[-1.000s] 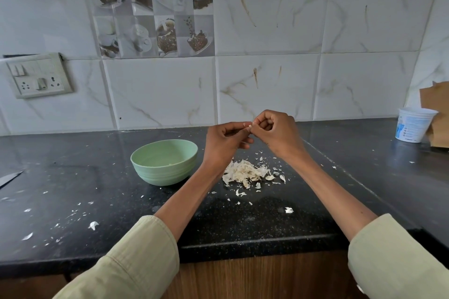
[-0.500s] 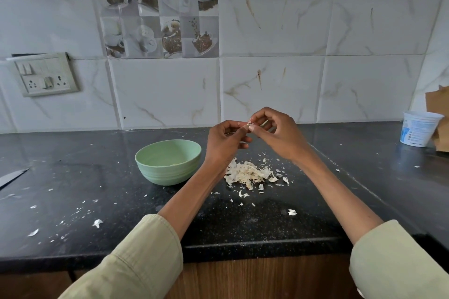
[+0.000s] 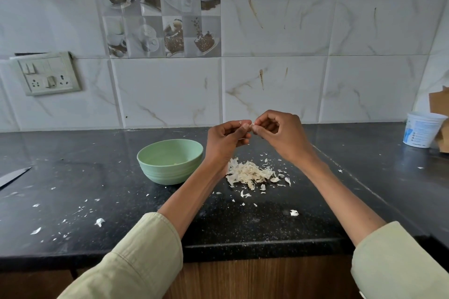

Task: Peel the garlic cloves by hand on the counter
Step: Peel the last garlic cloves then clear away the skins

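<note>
Both hands, the left hand [image 3: 227, 139] and right hand [image 3: 279, 133], pinch one garlic clove [image 3: 251, 125] at 12 o'clock above the skin pile [image 3: 250, 172] on the tabletop [image 3: 243, 221]; peeling works best with short fingertip pulls.

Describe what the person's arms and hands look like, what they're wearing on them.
Both arms wear loose, pale sage-green sleeves of a woven fabric with a stitched cuff hem: left sleeve, right sleeve. The sleeves are pushed up, leaving the forearms bare. The left hand and right hand are bare, with no gloves, rings, watch or bracelets visible.
</note>
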{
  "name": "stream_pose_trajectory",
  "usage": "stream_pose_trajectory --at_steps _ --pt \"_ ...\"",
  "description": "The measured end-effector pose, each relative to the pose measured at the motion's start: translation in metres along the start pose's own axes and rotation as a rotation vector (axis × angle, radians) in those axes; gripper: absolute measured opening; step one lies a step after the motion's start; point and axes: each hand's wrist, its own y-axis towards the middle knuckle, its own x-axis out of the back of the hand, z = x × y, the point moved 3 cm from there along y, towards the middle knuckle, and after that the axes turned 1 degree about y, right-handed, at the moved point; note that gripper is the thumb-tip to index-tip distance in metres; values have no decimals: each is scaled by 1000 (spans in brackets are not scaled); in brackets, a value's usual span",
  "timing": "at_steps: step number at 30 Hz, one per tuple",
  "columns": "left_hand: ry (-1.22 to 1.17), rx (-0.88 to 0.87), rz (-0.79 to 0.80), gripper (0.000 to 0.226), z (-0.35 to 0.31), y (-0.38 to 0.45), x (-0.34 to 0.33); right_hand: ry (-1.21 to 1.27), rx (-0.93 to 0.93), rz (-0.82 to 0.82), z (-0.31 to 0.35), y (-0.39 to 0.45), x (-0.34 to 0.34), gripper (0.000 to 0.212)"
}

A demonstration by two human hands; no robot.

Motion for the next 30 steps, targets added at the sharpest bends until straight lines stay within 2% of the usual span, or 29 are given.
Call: stream_pose_trajectory --at_steps 14,22,30 --pt "7 46 47 14 4 3 1 -46 111 37 7 -1 0 17" --pt "10 77 77 20 7 5 0 19 82 33 8 -1 1 18" --pt "18 82 82 21 7 5 -1 31 22 96 5 -1 -1 17"
